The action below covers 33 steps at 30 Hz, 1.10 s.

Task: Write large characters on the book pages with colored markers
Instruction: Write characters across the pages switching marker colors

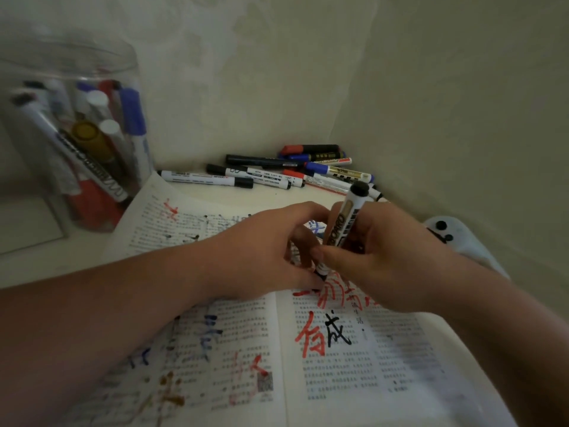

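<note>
An open book [335, 374] of printed text lies before me, marked with large red, black, blue and brown characters. My right hand [385, 257] grips a black whiteboard marker [341, 226], tilted, tip end down over the right page. My left hand [261, 251] meets the marker's lower end, its fingers curled there; whether they pinch the cap I cannot tell. A red character and a black character [323, 334] sit side by side on the right page.
Several loose markers [277, 174] lie in the corner against the wall. A clear plastic jar [77, 134] full of markers stands at the left. A white object with black dots [452, 235] sits at the right behind my hand.
</note>
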Each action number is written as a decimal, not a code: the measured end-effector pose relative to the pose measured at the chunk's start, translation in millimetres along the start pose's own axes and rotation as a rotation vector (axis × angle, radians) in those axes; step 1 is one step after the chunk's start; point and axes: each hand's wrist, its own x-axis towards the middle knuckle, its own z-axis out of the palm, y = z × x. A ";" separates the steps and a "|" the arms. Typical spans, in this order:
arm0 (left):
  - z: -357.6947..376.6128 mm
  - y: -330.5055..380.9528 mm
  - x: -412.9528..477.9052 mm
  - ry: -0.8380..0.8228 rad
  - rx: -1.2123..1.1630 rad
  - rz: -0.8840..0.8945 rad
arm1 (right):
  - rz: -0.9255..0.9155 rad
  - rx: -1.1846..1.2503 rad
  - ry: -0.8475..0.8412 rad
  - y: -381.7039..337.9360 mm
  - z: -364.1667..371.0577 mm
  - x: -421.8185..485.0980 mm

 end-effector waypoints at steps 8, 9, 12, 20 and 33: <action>-0.3 -4.5 4.5 0.045 -0.137 -0.073 | 0.035 0.344 0.564 21.1 10.3 -1.1; -2.0 -5.4 4.9 0.044 -0.161 -0.085 | 0.020 0.387 0.623 19.1 10.8 0.5; -5.3 -7.9 5.3 0.058 -0.243 -0.089 | -0.005 0.266 0.620 13.2 6.7 8.3; -14.8 -8.8 2.3 0.071 -0.400 -0.102 | -0.450 0.413 0.669 -108.2 -42.9 82.7; -13.5 -17.6 4.2 0.035 -0.225 -0.087 | -0.367 -0.169 0.166 -183.2 3.3 173.9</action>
